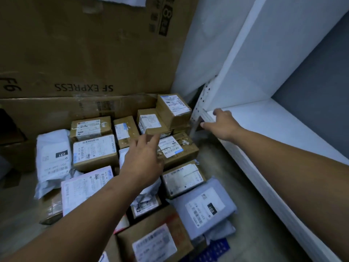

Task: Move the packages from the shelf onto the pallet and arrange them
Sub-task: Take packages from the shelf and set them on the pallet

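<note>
Several packages lie packed together low on the left: brown cartons with white labels (pixel 94 151) and pale plastic mailer bags (pixel 53 159). A blue pallet (pixel 215 250) peeks out under them at the bottom. One carton (pixel 172 108) sits stacked on others at the far right of the pile. My left hand (pixel 143 159) hovers above the middle of the pile with fingers spread and holds nothing. My right hand (pixel 221 125) reaches to the front corner of the white shelf (pixel 264 125); its fingers curl round the shelf's edge. The shelf board in view carries no packages.
A big brown carton marked SF EXPRESS (pixel 85 53) stands as a wall behind the pile. A perforated white shelf post (pixel 203 103) rises at the shelf corner. Grey floor (pixel 217 163) runs between pile and shelf. A grey mailer (pixel 204 205) lies at the pile's right edge.
</note>
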